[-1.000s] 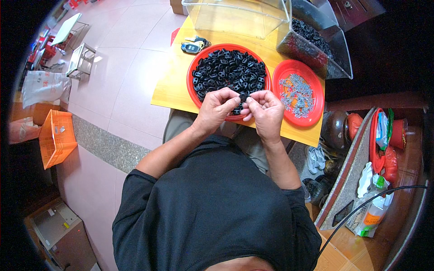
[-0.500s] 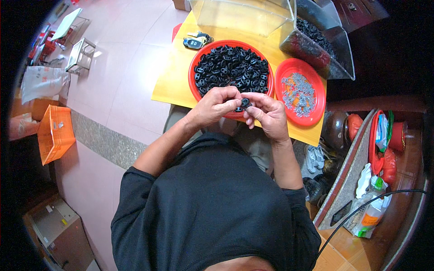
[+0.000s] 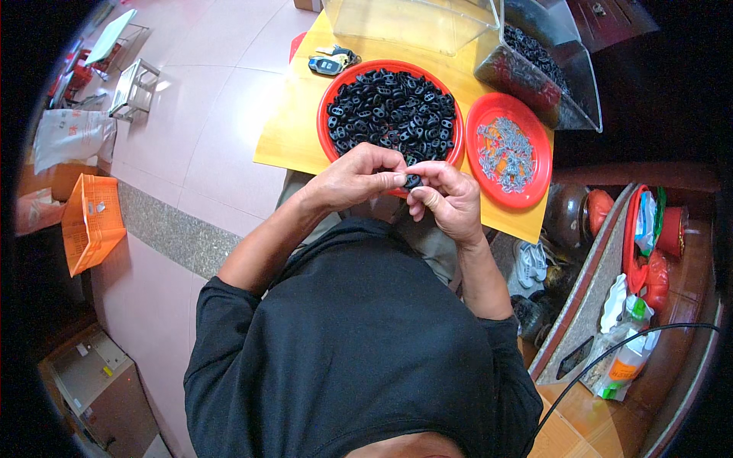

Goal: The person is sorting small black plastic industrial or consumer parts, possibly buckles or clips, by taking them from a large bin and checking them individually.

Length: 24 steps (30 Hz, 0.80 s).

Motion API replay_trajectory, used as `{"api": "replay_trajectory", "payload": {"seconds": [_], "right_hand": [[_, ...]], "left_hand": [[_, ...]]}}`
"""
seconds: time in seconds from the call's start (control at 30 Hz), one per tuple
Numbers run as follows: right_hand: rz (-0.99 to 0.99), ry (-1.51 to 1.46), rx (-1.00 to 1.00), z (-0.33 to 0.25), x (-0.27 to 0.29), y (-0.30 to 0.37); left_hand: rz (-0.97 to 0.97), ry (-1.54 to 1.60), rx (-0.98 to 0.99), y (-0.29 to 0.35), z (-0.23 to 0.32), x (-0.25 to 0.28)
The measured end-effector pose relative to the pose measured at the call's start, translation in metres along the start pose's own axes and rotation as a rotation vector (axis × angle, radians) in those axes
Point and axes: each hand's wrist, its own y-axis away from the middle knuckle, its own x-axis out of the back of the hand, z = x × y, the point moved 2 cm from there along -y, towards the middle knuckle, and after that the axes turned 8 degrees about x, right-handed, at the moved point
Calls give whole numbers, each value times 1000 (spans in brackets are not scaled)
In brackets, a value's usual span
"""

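Note:
My left hand and my right hand meet over the near rim of a red round tray. Both are closed, fingertips pinched on one small black two-holed plastic piece. Part of the piece is hidden by the thumbs and fingers; whether anything smaller is held with it cannot be made out. Many black two-holed pieces of the same kind fill the tray. To its right, a red oval tray carries a scatter of tiny slim grey pieces, perhaps springs.
A yellow tabletop bears the trays, a bunch of keys with a fob and a clear plastic bin. Another clear bin with dark pieces stands back right. At left sit an orange crate and a metal stool.
The black piece has turned and shows less between my fingertips. My right hand has shifted slightly left, closer to my left hand. The view has tilted a little.

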Motion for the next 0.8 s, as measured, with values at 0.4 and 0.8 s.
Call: {"api": "replay_trajectory", "payload": {"seconds": [0.4, 0.8], "right_hand": [[-92, -76, -8, -2, 1, -4], [163, 158, -12, -23, 45, -21]], "left_hand": [[-125, 132, 25, 0, -2, -2], [341, -387, -94, -9, -4, 15]]}}
